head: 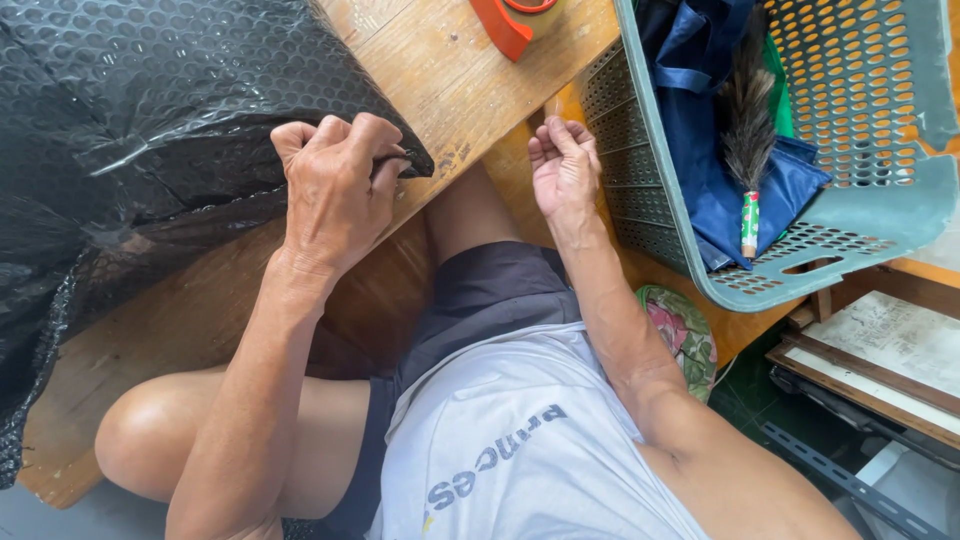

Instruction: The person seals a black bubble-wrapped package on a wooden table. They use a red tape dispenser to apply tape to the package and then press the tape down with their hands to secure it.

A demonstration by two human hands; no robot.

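From the head camera, looking down over the person's lap: the left hand [338,190] has its grip closed on the corner of a sheet of black bubble wrap [150,120], pinching it against the edge of the wooden desk [460,85]. The wrap is bulky and crumpled, spreading over the left part of the desk and hanging down past its near edge. The right hand [563,165] is well apart from the wrap, held just beside the wall of a green perforated basket [640,170]; its fingers are curled narrow, and something thin may be pinched between them, but I cannot tell. An orange tape dispenser [505,25] lies on the desk above both hands. Inside the basket are a folded blue cloth [720,190] and a feather duster [748,140].

As a judgement, the wrapping looks partly done: the wrap is gathered and held at one corner, but no tape shows on that corner, so it is not yet fixed.
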